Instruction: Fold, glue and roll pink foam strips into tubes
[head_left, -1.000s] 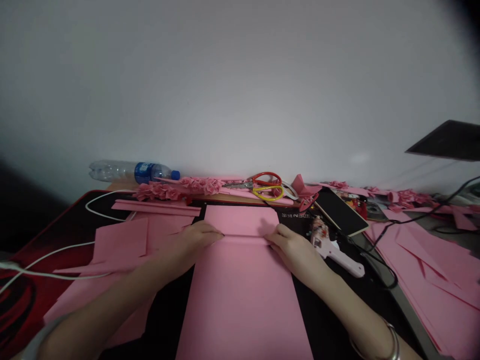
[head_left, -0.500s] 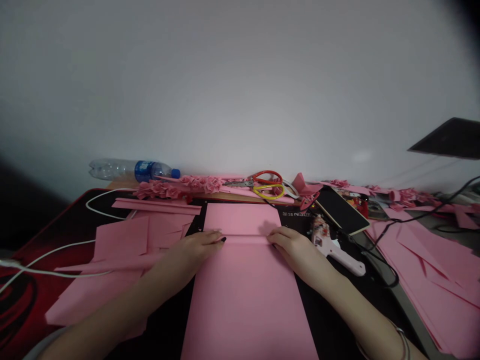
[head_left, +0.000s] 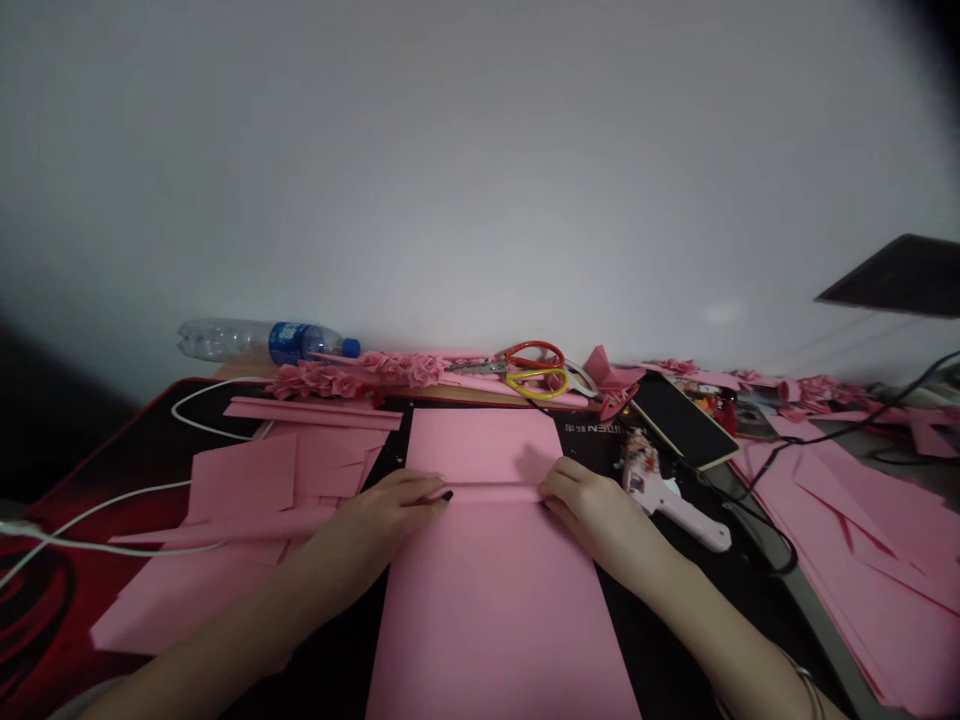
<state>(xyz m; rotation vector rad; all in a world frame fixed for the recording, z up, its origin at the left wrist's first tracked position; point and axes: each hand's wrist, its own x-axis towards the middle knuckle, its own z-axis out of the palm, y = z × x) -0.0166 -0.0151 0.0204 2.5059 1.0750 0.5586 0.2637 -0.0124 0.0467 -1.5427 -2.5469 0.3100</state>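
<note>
A long sheet of pink paper point(head_left: 502, 610) lies lengthwise in front of me on a black mat. Across it runs a narrow rolled tube of the same paper point(head_left: 491, 493). My left hand point(head_left: 409, 500) pinches the tube's left end, fingers closed, the dark thumbnail facing up. At the other end my right hand point(head_left: 574, 492) grips the tube with bent fingers; their tips are partly hidden. The sheet's far part stays flat beyond the roll.
Pink paper pieces point(head_left: 240, 480) lie on the left, more sheets point(head_left: 847, 560) on the right. A glue gun point(head_left: 675, 505) and a phone point(head_left: 684, 420) are right of my hands. Scissors point(head_left: 536, 370), paper flowers point(head_left: 405, 368) and a plastic bottle point(head_left: 247, 340) line the wall.
Both hands have moved slightly toward me along with the rolled tube. More of the flat sheet shows beyond it now.
</note>
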